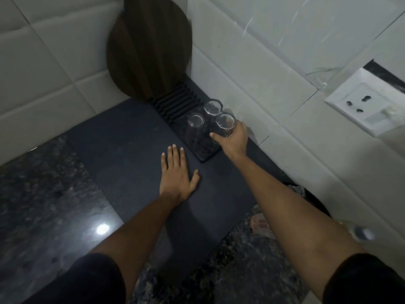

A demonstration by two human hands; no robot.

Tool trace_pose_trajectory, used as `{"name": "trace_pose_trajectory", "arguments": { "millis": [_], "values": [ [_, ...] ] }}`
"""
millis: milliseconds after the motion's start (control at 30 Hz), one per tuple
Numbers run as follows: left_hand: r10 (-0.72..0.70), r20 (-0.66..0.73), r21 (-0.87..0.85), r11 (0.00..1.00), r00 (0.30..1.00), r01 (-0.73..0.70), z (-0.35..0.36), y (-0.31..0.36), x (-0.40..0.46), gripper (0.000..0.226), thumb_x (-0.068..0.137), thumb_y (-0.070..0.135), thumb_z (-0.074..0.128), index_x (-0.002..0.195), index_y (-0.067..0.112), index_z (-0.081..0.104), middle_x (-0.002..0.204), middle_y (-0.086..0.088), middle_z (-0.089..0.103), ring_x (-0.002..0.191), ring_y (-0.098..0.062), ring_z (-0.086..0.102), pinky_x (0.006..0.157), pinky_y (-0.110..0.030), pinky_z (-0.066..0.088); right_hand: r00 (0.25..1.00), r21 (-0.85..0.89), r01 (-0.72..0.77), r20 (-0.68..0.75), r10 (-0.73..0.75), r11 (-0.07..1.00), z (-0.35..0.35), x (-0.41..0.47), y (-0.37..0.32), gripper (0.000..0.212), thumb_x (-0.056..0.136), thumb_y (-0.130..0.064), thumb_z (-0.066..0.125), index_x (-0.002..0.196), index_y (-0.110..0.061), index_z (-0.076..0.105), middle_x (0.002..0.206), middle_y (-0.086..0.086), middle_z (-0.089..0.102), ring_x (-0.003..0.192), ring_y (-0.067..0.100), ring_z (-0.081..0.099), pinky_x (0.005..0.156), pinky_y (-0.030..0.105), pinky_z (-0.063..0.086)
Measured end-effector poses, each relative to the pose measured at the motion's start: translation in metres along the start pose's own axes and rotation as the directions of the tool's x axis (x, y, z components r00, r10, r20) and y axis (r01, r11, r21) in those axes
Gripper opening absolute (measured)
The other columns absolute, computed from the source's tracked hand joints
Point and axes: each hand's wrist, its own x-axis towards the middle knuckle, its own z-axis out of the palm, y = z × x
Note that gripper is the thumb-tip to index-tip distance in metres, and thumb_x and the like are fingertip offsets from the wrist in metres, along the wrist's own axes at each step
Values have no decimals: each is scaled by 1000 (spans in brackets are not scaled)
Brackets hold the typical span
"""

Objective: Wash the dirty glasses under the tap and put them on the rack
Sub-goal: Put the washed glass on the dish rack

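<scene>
Glasses are all up at the rack end of the counter, so working out from me: black sleeves at the bottom edge, both arms stretched forward over the speckled granite counter (43, 194). My left hand (176, 173) lies flat on the dark mat (131, 139), fingers straight and spread, holding nothing. Just past it, my right hand (232, 139) is wrapped around one glass (225, 125), thumb on the near side, fingers curled round the far side, right over the near end of the black rack (203, 153). Two more glasses sit on that rack: one (195, 126) just left of mine, another (213, 107) behind it, all three bunched close together. Further back the rack has slotted ribs, and a round wooden board (149, 47) leans in the tiled corner. A white socket (363, 104) is on the wall to the right.
</scene>
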Motion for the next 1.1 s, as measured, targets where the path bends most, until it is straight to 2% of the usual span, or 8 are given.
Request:
{"name": "trace_pose_trajectory", "arguments": {
  "millis": [167, 500, 567, 667, 800, 900, 1033, 1100],
  "values": [
    [4, -4, -3, 1000, 1000, -4, -2, 0, 1, 92, 99, 65, 22, 161, 0, 7, 169, -26, 3, 157, -38, -5, 126, -56, 2, 1000, -24, 18, -7, -18, 1000, 2, 2, 0, 60, 64, -22, 99, 112, -8, 66, 113, 9, 61, 94, 11, 54, 74, -2, 38],
    [-2, -16, -36, 999, 1000, 1, -2, 0, 0, 91, 99, 63, 26, 162, 0, 9, 169, -25, 4, 158, -37, -5, 126, -56, 3, 1000, 14, 10, 20, -10, 1000, 6, 0, 4, 58, 67, -20, 97, 112, -12, 61, 111, 2, 55, 95, 12, 56, 74, 1, 42],
    [-1, -12, -30, 1000, 1000, 1, -2, 0, 0, 91, 99, 64, 26, 162, 0, 9, 169, -25, 3, 158, -37, -6, 126, -56, 2, 1000, 28, 12, 19, -13, 1000, 7, -1, 3, 58, 68, -20, 97, 110, -19, 57, 111, 2, 55, 96, 13, 57, 78, 7, 45],
    [0, -9, -29, 1000, 1000, -1, -2, 0, 0, 91, 99, 64, 26, 162, 0, 8, 169, -25, 2, 158, -37, -6, 126, -56, 2, 1000, 41, 14, 10, -14, 999, 8, -2, 4, 63, 66, -22, 98, 114, -17, 58, 113, 3, 57, 101, 17, 60, 89, 28, 54],
    [-2, -11, -35, 999, 1000, 2, -3, 0, 1, 91, 99, 64, 26, 162, 1, 8, 169, -24, 2, 158, -36, -6, 127, -55, 1, 1000, 39, -5, 9, 5, 999, 10, -2, 6, 67, 63, -25, 100, 111, -24, 54, 116, 7, 61, 104, 22, 63, 93, 38, 57],
    [1, -10, -44, 999, 1000, -2, -3, 0, 1, 92, 98, 65, 26, 162, 1, 6, 169, -24, 1, 158, -36, -8, 127, -54, -1, 999, 14, -40, 27, 39, 999, 8, -2, 11, 76, 59, -27, 101, 122, -15, 58, 122, 7, 60, 110, 21, 63, 97, 38, 57],
    [14, -18, -61, 998, 1000, -15, -3, 0, 0, 92, 98, 64, 26, 162, 1, 8, 169, -24, 3, 158, -36, -6, 127, -54, -2, 996, -44, -75, 42, 77, 996, -3, -13, 19, 89, 59, -26, 96, 137, -18, 55, 129, 5, 59, 118, 22, 60, 104, 45, 53],
    [21, -28, -67, 998, 999, -23, -3, -1, 0, 91, 98, 63, 27, 161, 0, 11, 168, -25, 7, 157, -38, -2, 127, -54, -1, 993, -37, -107, 52, 109, 994, -18, -26, 17, 93, 66, -19, 94, 148, -17, 49, 137, 8, 55, 126, 21, 54, 111, 40, 47]
  ]
}}
